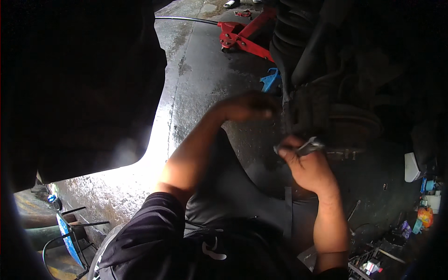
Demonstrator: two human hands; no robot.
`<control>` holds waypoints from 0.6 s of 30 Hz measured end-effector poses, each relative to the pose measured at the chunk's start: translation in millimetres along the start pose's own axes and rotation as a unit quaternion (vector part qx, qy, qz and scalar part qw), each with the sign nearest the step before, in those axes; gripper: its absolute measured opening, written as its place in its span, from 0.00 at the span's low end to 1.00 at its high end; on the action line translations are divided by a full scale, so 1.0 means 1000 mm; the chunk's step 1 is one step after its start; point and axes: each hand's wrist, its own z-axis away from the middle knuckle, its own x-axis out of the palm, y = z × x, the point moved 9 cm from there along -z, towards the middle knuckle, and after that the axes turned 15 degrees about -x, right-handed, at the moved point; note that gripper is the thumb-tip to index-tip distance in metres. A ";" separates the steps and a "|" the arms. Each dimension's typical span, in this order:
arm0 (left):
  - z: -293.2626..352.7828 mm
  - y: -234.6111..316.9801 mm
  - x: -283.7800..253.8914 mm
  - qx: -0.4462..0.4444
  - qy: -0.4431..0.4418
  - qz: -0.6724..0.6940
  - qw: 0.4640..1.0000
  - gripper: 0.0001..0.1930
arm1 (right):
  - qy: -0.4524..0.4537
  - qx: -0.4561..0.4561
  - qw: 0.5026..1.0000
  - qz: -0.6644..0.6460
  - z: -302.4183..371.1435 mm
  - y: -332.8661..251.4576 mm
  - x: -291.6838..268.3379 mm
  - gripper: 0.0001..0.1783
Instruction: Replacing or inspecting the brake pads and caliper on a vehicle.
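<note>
My right hand (pixel 308 168) is closed round a shiny metal wrench (pixel 311 145), whose bright end sticks out beside the fingers. It is just below the dark brake disc (pixel 357 122) and close to the hub parts. My left hand (pixel 247 107) reaches in from the left, next to the lower end of the strut (pixel 287 88). Its fingers are dark and smeared by motion, so their grip cannot be made out. Above both hands stands a black coil spring (pixel 296 32). Deep shadow hides most of the suspension on the right.
A red floor jack (pixel 238 37) rests on the wet concrete ahead, near a blue metal stand (pixel 270 80). A large dark panel (pixel 84 93) fills the upper left. At lower left is a blue-topped stool (pixel 70 240). Bottles and a crate (pixel 368 268) lie at lower right.
</note>
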 end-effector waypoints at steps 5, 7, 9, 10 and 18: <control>-0.055 -0.092 0.035 -0.238 0.074 0.264 0.932 0.23 | -0.270 0.261 0.927 0.016 0.089 0.126 0.109 0.19; -0.075 -0.089 0.080 -0.231 -0.026 0.460 0.857 0.22 | -0.322 0.314 0.893 0.000 0.140 0.195 0.141 0.20; -0.078 -0.099 0.082 -0.205 -0.065 0.529 0.821 0.21 | -0.384 0.345 0.855 0.038 0.180 0.242 0.166 0.22; -0.084 -0.094 0.085 -0.162 -0.098 0.590 0.785 0.20 | -0.382 0.378 0.842 0.048 0.208 0.274 0.172 0.22; -0.081 -0.094 0.085 -0.197 -0.035 0.594 0.780 0.20 | -0.377 0.446 0.797 0.155 0.247 0.315 0.184 0.22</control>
